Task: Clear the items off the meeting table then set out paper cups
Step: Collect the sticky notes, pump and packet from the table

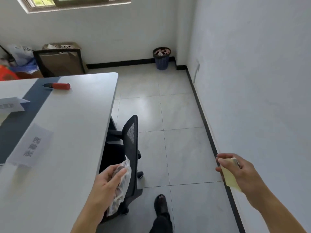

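My left hand (107,180) grips a crumpled clear plastic wrapper (122,185) beside the right edge of the white meeting table (80,132). Out to the right, near the wall, my right hand (235,169) is closed around a pale yellow pad of sticky notes (229,179). On the table lie a red marker (58,86) near the far end and two folded paper name cards (32,147) (11,105) toward the left. A dark waste basket (161,58) full of scraps stands in the far corner of the room.
A black mesh office chair (129,153) is tucked under the table's right side, just in front of me. Another chair (58,63), cardboard boxes and bags sit behind the table's far end. Tiled floor runs between the table and the right wall (252,81). My shoe (161,206) shows below.
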`<state>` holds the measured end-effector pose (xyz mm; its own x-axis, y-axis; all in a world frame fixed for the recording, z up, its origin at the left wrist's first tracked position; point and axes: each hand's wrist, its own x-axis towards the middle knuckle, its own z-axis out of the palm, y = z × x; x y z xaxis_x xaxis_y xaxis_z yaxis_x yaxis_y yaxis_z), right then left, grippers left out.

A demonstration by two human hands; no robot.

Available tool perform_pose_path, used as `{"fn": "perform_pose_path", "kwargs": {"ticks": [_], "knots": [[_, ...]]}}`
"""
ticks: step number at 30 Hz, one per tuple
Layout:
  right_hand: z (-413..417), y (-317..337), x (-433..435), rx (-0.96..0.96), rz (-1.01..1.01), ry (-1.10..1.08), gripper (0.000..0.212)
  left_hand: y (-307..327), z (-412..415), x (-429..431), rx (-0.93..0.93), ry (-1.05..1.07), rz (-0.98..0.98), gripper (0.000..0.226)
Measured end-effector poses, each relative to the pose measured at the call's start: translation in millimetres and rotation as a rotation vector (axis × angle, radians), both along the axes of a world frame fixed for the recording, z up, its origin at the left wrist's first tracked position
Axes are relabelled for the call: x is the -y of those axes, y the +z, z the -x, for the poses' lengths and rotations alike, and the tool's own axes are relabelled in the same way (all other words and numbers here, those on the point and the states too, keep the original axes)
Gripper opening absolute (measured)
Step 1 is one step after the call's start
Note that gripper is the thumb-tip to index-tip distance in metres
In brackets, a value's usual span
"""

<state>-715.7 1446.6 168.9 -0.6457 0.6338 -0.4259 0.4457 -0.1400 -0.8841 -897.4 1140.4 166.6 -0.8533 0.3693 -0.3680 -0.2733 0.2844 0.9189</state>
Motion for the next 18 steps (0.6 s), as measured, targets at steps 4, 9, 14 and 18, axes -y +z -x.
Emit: {"fn": "perform_pose_path", "kwargs": {"ticks": [4, 9, 14, 18], "knots": [[48, -3, -42, -0.024, -0.003, -0.031, 0.013, -12, 55, -56, -0.005, 0.017, 0.002, 0.010], [131, 12, -96, -0.046, -0.041, -0.006, 0.012, 0, 142, -134, 0.001, -0.029, -0.079, 0.013], [205, 31, -147, -0.080, -0.066, 0.045, 0.011, 29, 226, -196, -0.082, -0.077, -0.121, 0.011], [260, 22, -187, -0.038, -0.027, 0.124, 0.024, 27, 276, -224, -0.097, -0.058, -0.080, 0.012]]}}
